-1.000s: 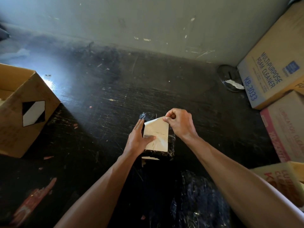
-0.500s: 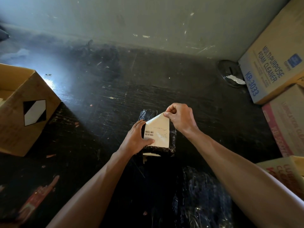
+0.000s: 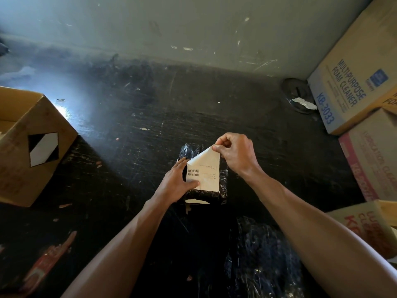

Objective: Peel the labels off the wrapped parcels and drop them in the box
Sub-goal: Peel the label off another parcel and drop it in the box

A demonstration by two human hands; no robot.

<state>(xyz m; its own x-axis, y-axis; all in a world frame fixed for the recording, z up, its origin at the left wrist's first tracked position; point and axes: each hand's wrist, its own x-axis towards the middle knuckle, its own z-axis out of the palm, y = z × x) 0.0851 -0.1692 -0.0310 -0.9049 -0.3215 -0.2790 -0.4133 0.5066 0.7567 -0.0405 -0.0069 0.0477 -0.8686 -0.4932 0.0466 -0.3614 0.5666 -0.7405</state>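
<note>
At the centre of the frame a black-wrapped parcel (image 3: 203,194) lies on the dark, scuffed surface (image 3: 133,117); the left hand (image 3: 175,184) steadies it, fingers laid nearly straight along its left edge, thumb pressing the lower left of the white barcode label (image 3: 207,176). The right hand (image 3: 236,154) pinches the label's upper corner between thumb and fingertips, that corner lifted clear of the wrap. The open cardboard box (image 3: 19,168) sits at the left edge, well apart from the parcel.
</note>
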